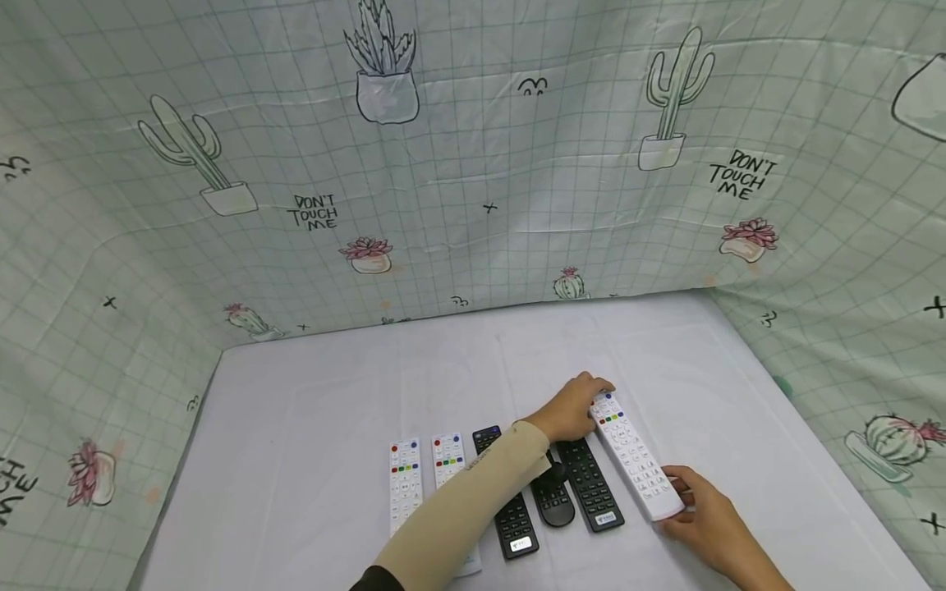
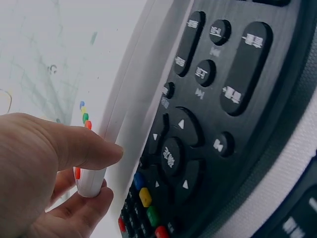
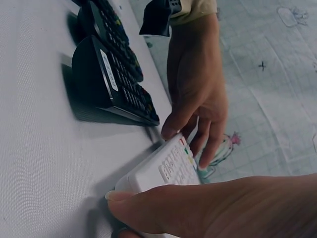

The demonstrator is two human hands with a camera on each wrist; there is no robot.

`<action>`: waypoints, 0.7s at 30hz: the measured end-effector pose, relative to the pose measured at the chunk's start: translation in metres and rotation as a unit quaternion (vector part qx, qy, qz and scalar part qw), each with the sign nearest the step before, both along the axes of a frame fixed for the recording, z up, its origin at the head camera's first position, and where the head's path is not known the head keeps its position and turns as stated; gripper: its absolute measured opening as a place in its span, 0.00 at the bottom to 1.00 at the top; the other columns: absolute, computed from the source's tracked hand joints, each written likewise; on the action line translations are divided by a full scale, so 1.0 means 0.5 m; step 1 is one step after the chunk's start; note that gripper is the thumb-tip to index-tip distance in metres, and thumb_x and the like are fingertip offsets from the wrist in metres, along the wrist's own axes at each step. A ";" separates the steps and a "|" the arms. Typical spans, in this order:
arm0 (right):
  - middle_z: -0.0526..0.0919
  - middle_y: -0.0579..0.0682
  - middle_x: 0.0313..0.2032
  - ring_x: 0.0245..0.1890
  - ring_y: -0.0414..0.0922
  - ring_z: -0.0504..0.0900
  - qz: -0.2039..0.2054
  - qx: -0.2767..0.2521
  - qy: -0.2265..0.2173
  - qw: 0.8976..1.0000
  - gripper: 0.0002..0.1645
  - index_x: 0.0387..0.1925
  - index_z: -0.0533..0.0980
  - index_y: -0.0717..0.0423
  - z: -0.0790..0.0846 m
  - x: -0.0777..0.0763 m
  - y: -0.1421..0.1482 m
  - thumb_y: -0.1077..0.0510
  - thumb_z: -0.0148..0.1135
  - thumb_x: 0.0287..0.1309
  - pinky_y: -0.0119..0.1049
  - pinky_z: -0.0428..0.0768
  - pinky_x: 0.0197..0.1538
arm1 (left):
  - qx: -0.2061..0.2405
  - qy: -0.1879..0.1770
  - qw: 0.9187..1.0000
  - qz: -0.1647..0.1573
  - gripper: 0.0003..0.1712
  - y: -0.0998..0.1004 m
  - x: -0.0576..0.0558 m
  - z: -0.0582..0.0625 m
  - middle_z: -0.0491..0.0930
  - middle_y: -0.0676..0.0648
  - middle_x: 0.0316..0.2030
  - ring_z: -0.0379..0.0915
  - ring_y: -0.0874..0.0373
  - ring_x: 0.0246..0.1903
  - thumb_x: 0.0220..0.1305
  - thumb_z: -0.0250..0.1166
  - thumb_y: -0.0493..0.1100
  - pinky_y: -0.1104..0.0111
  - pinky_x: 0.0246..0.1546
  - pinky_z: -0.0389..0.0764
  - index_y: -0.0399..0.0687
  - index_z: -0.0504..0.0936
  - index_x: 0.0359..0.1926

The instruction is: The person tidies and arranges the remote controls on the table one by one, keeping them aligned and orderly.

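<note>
A white remote control (image 1: 636, 460) with coloured buttons lies slanted at the right end of a row of remotes. My left hand (image 1: 567, 409) reaches across the row and pinches its far end between thumb and fingers. In the left wrist view the left hand (image 2: 44, 173) holds the narrow end of the white remote (image 2: 91, 181). The right hand (image 1: 705, 517) grips the near end, its thumb (image 3: 133, 203) along the edge in the right wrist view. Beside the white remote is a black remote (image 1: 590, 484).
Left of these lie a rounded black remote (image 1: 556, 507), a long black remote (image 1: 517, 529) and two white remotes (image 1: 405, 484), partly hidden by the left sleeve (image 1: 466, 509). A white cloth covers the table (image 1: 310, 410). Patterned curtain (image 1: 473, 164) surrounds it.
</note>
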State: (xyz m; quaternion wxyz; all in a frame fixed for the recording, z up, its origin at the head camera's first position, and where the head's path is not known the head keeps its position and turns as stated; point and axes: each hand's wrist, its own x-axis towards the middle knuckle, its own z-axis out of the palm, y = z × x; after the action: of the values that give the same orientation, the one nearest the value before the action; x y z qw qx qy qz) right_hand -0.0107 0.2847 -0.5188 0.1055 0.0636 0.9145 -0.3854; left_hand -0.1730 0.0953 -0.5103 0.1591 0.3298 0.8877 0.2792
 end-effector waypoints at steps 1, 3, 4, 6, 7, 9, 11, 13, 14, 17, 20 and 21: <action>0.82 0.64 0.48 0.44 0.50 0.84 0.001 0.005 0.000 1.000 0.46 0.65 0.68 0.77 0.000 0.000 -0.001 0.75 0.79 0.43 0.36 0.87 0.41 | -0.001 0.000 1.000 0.000 0.39 0.000 0.000 -0.001 0.78 0.46 0.59 0.71 0.65 0.50 0.61 0.70 0.25 0.81 0.55 0.73 0.45 0.75 0.72; 0.82 0.63 0.47 0.43 0.49 0.84 0.005 0.011 0.000 1.000 0.47 0.65 0.68 0.77 0.001 -0.001 -0.004 0.75 0.79 0.43 0.35 0.86 0.40 | -0.002 -0.001 1.000 -0.003 0.39 0.001 0.000 -0.002 0.77 0.46 0.60 0.71 0.65 0.50 0.61 0.69 0.24 0.81 0.55 0.73 0.45 0.75 0.73; 0.82 0.62 0.47 0.43 0.49 0.84 0.007 0.013 0.000 1.000 0.47 0.65 0.68 0.77 0.001 -0.001 -0.005 0.75 0.80 0.43 0.34 0.86 0.39 | -0.003 -0.001 1.000 -0.003 0.39 0.001 0.001 -0.003 0.77 0.46 0.60 0.71 0.65 0.50 0.61 0.69 0.24 0.82 0.55 0.73 0.45 0.75 0.73; 0.82 0.61 0.46 0.43 0.48 0.83 0.013 0.018 0.002 1.000 0.47 0.65 0.68 0.77 0.002 -0.001 -0.008 0.74 0.80 0.43 0.33 0.85 0.39 | -0.005 -0.001 1.000 -0.001 0.39 0.001 0.002 -0.003 0.77 0.46 0.60 0.71 0.65 0.50 0.61 0.69 0.24 0.81 0.55 0.73 0.46 0.75 0.72; 0.82 0.60 0.46 0.43 0.48 0.83 0.016 0.020 0.003 1.000 0.47 0.65 0.68 0.78 0.003 -0.001 -0.009 0.74 0.81 0.42 0.33 0.84 0.39 | -0.006 0.001 1.000 0.000 0.39 0.001 0.003 -0.003 0.77 0.46 0.60 0.71 0.65 0.51 0.61 0.70 0.24 0.81 0.55 0.73 0.46 0.76 0.72; 0.82 0.59 0.45 0.42 0.47 0.83 0.020 0.022 0.006 1.000 0.48 0.65 0.68 0.77 0.004 -0.001 -0.010 0.74 0.81 0.42 0.33 0.84 0.38 | -0.010 0.004 1.000 0.001 0.39 0.002 0.004 -0.003 0.78 0.46 0.60 0.72 0.65 0.51 0.61 0.70 0.24 0.81 0.56 0.73 0.46 0.76 0.72; 0.82 0.59 0.44 0.41 0.46 0.82 0.026 0.024 0.005 0.999 0.49 0.65 0.67 0.78 0.003 -0.001 -0.011 0.74 0.82 0.41 0.33 0.84 0.38 | -0.013 0.007 1.000 0.001 0.39 0.003 0.006 -0.003 0.78 0.46 0.60 0.72 0.64 0.51 0.60 0.70 0.24 0.81 0.56 0.73 0.46 0.76 0.72; 0.81 0.59 0.44 0.39 0.45 0.81 0.029 0.026 0.001 0.999 0.49 0.65 0.66 0.79 0.003 -0.001 -0.014 0.73 0.82 0.41 0.34 0.85 0.37 | -0.021 0.011 1.000 -0.001 0.39 0.004 0.007 -0.005 0.78 0.46 0.59 0.72 0.64 0.51 0.59 0.71 0.24 0.81 0.56 0.73 0.46 0.76 0.72; 0.81 0.59 0.43 0.38 0.45 0.81 0.030 0.027 -0.002 0.999 0.50 0.65 0.66 0.79 0.003 -0.001 -0.015 0.73 0.82 0.41 0.35 0.85 0.37 | -0.024 0.012 1.000 -0.001 0.40 0.005 0.008 -0.005 0.78 0.46 0.59 0.72 0.65 0.51 0.59 0.71 0.24 0.81 0.56 0.74 0.47 0.76 0.72; 0.81 0.59 0.42 0.36 0.44 0.80 0.033 0.034 -0.010 0.999 0.51 0.65 0.66 0.80 0.002 -0.002 -0.018 0.72 0.83 0.40 0.36 0.85 0.37 | -0.033 0.018 0.999 -0.001 0.40 0.008 0.009 -0.009 0.77 0.47 0.59 0.72 0.65 0.51 0.59 0.71 0.25 0.81 0.56 0.74 0.47 0.76 0.72; 0.81 0.59 0.42 0.35 0.43 0.80 0.030 0.040 -0.017 0.999 0.51 0.65 0.66 0.79 0.003 -0.004 -0.022 0.72 0.83 0.40 0.37 0.85 0.36 | -0.033 0.020 0.999 -0.001 0.39 0.008 0.010 -0.010 0.77 0.47 0.59 0.73 0.65 0.52 0.60 0.71 0.25 0.81 0.57 0.74 0.47 0.76 0.72; 0.81 0.58 0.42 0.35 0.43 0.80 0.031 0.042 -0.018 0.998 0.51 0.66 0.66 0.79 0.003 -0.005 -0.023 0.71 0.83 0.41 0.37 0.84 0.36 | -0.033 0.021 0.999 -0.002 0.39 0.007 0.011 -0.010 0.77 0.47 0.60 0.73 0.65 0.53 0.60 0.71 0.25 0.81 0.57 0.74 0.47 0.76 0.72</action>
State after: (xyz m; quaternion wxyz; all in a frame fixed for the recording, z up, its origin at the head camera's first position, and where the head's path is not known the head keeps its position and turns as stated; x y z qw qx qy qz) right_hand -0.0130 0.2732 -0.5173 0.1310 0.0468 0.9293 -0.3420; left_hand -0.1677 0.0986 -0.5154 0.1521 0.3321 0.8987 0.2426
